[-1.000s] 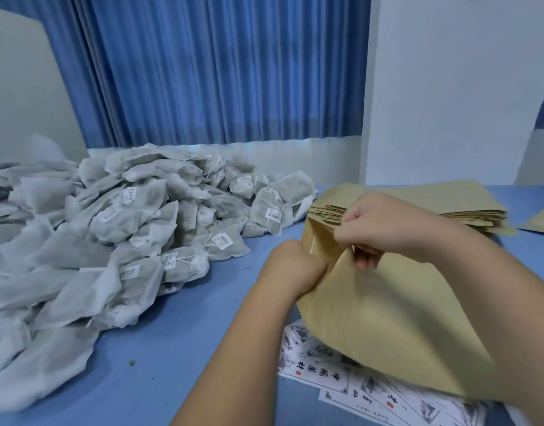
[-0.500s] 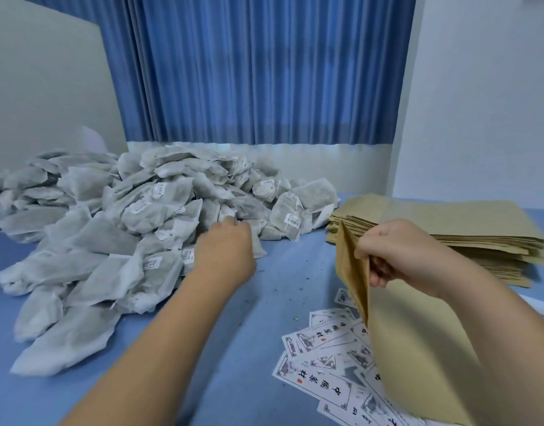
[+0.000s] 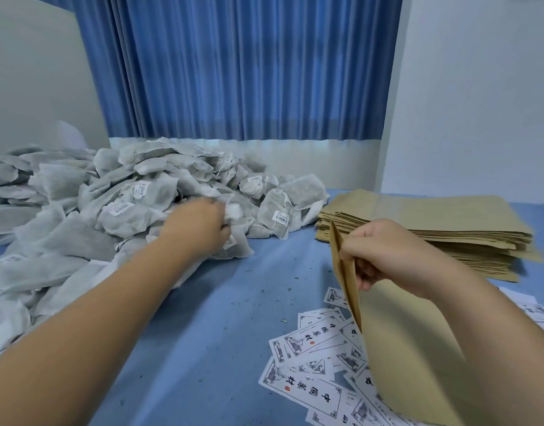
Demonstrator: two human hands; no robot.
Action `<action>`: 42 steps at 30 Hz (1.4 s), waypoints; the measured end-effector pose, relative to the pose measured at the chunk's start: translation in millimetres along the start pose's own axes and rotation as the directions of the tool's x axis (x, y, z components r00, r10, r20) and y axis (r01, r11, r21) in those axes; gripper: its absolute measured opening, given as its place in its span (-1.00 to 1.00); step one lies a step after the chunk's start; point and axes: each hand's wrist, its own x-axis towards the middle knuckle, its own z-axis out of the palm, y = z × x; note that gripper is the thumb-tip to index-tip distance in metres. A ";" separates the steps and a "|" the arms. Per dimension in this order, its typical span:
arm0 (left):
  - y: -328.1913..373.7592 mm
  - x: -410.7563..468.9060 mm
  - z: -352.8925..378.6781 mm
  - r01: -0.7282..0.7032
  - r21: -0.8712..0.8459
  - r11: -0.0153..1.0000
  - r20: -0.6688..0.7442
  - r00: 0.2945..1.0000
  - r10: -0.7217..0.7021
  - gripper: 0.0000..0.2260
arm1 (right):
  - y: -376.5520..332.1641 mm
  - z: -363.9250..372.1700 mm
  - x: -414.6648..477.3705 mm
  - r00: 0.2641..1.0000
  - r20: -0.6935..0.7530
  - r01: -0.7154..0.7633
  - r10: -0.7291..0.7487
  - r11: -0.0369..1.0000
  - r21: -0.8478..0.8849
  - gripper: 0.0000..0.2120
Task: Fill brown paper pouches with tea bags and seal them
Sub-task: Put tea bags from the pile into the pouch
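A big heap of grey-white tea bags (image 3: 117, 210) with small white tags covers the left of the blue table. My left hand (image 3: 200, 222) lies on the heap's near right edge, its fingers curled round a tea bag (image 3: 234, 238). My right hand (image 3: 384, 250) pinches the top edge of a brown paper pouch (image 3: 418, 348), holding it upright with its mouth parted toward the left. A flat stack of brown pouches (image 3: 433, 219) lies behind my right hand.
Printed white labels (image 3: 307, 355) with black characters lie scattered under and left of the held pouch. The blue table (image 3: 218, 333) carries small tea crumbs. A blue curtain and white walls stand behind the table.
My left hand let go of the pouch and reached left and forward onto the tea bag heap, closing on a bag. My right hand kept the pouch upright and open.
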 end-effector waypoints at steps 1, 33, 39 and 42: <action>5.9 2.8 4.9 -0.019 -0.009 1.000 -0.001 1.000 0.019 -0.78 | -0.1 0.4 0.0 1.000 0.001 -0.002 0.002 1.000 -0.004 -0.90; 45.8 -30.1 24.8 0.091 -0.408 0.908 0.392 0.916 0.084 -0.16 | 11.0 -1.4 6.9 1.000 0.000 0.019 -0.019 0.998 -0.053 -0.81; 47.8 -32.4 14.4 0.201 -0.416 0.887 0.402 0.916 -0.019 -0.51 | 10.8 -2.3 6.8 1.000 -0.009 0.010 -0.011 0.998 -0.069 -0.81; 54.1 -37.8 8.2 0.111 -0.318 0.942 0.343 0.939 0.005 -0.42 | 11.2 -2.2 6.3 1.000 -0.013 0.009 -0.010 0.997 -0.079 -0.77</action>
